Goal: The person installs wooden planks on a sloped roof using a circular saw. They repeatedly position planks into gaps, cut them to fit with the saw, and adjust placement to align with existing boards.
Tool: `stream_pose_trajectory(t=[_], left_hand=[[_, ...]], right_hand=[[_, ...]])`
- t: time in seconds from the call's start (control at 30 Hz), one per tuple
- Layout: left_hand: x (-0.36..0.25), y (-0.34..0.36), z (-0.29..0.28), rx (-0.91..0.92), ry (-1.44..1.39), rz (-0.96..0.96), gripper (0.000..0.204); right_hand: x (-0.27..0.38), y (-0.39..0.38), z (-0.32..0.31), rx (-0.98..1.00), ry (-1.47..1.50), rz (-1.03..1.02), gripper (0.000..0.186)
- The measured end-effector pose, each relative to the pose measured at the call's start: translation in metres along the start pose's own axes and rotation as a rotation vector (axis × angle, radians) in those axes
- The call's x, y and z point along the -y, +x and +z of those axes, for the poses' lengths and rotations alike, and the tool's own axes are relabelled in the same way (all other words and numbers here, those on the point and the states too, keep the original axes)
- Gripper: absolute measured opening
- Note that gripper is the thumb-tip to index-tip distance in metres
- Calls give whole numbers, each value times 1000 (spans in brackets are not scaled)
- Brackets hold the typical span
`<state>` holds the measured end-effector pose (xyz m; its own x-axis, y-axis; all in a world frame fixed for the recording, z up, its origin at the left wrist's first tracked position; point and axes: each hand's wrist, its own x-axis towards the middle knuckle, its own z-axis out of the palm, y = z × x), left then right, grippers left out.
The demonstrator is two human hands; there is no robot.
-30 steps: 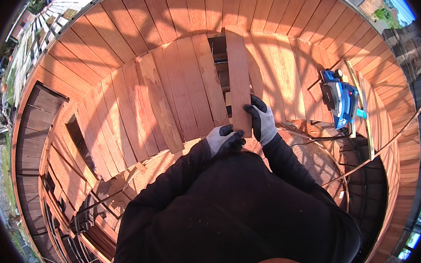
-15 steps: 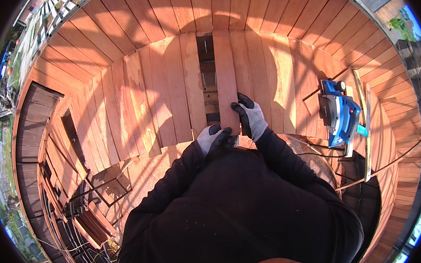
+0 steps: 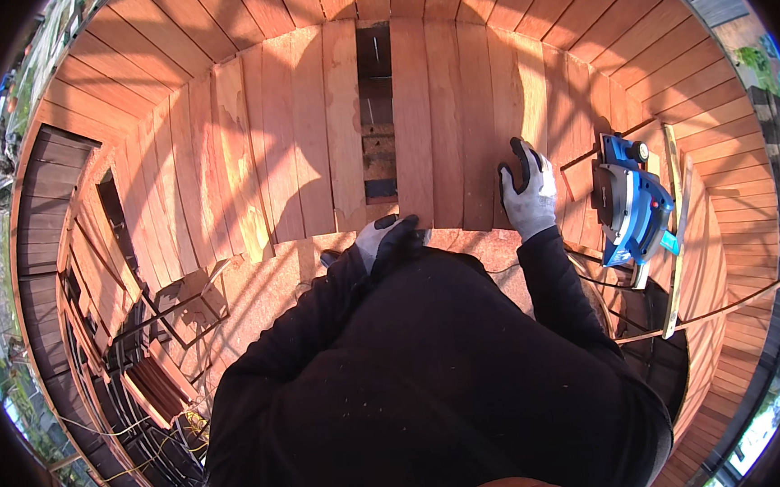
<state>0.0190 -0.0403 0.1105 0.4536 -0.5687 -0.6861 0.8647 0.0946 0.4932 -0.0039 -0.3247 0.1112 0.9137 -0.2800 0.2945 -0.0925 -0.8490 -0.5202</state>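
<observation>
Plank (image 3: 412, 124) lies at twelve o'clock, with a dark gap (image 3: 377, 109) along its nine o'clock side. The gloved left hand (image 3: 385, 242) is at the plank's six o'clock end, apparently to steady it there; its fingers are curled, but I cannot tell whether they clamp the wood. The right hand (image 3: 529, 193), towards two o'clock, has thumb and fingers spread apart, gripping nothing, over neighbouring boards (image 3: 476, 111). A blue power tool (image 3: 633, 204) rests at three o'clock, probably placed there to be reachable without crowding the plank.
</observation>
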Motion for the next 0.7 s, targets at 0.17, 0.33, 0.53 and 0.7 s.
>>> stream_pose_trajectory(t=[0.17,0.33,0.53,0.7], left_hand=[[15,18,-15,-18,182,68,26],[18,23,-18,22,234,97,27],[46,47,-52,67,684,444,36],[20,7,-46,3,987,241,37]], right_hand=[[-12,-4,14,47,-112,-3,55],[-7,-5,15,29,-210,-12,53],[-8,-5,16,66,-197,19,57],[-11,-5,18,46,-180,4,56]])
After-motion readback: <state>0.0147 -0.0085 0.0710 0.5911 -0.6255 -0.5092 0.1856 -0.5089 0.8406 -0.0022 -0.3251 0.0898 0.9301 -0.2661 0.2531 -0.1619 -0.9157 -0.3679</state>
